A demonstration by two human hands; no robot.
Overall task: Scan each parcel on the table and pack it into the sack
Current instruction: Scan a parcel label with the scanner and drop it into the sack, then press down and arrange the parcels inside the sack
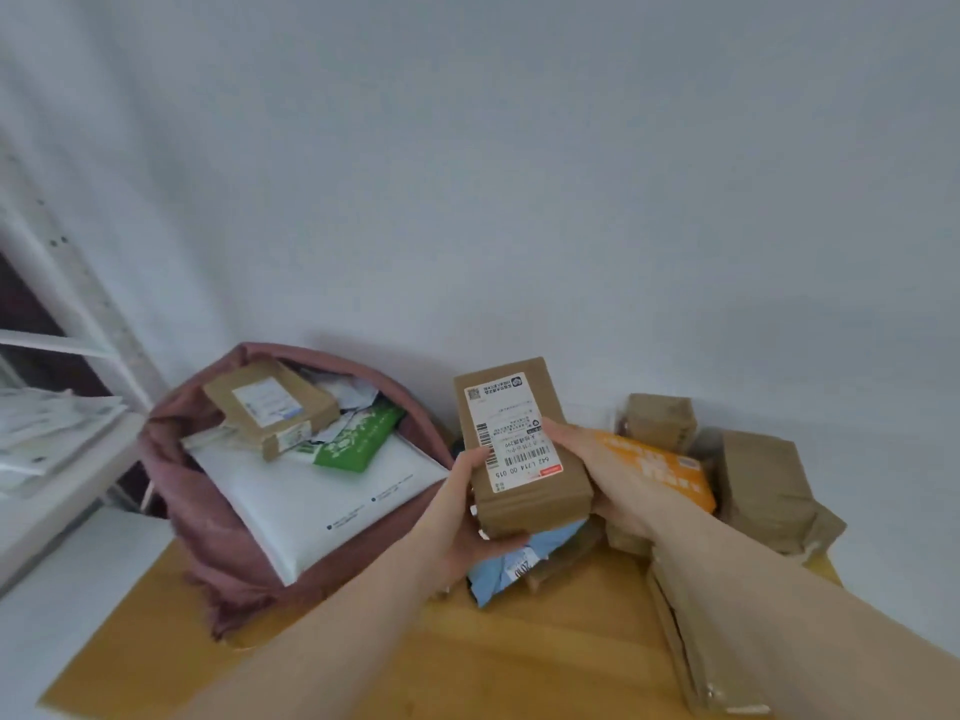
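Observation:
A brown cardboard parcel [524, 491] with a white shipping label on top is held above the table between both hands. My left hand [470, 517] grips its lower left corner, thumb on the label's edge. My right hand [592, 475] holds its right side, thumb on the label. To the left stands the dusty-pink sack [176, 491], open, holding a small brown box [270, 407], a green packet [358, 439] and a large white mailer [311, 506]. No scanner is visible.
On the wooden table [519, 657] lie more parcels: a blue mailer [514, 563] under the held box, an orange mailer [654, 470], several brown boxes [763, 480] at the right and back. A white shelf [67, 356] with papers stands at the left, a white wall behind.

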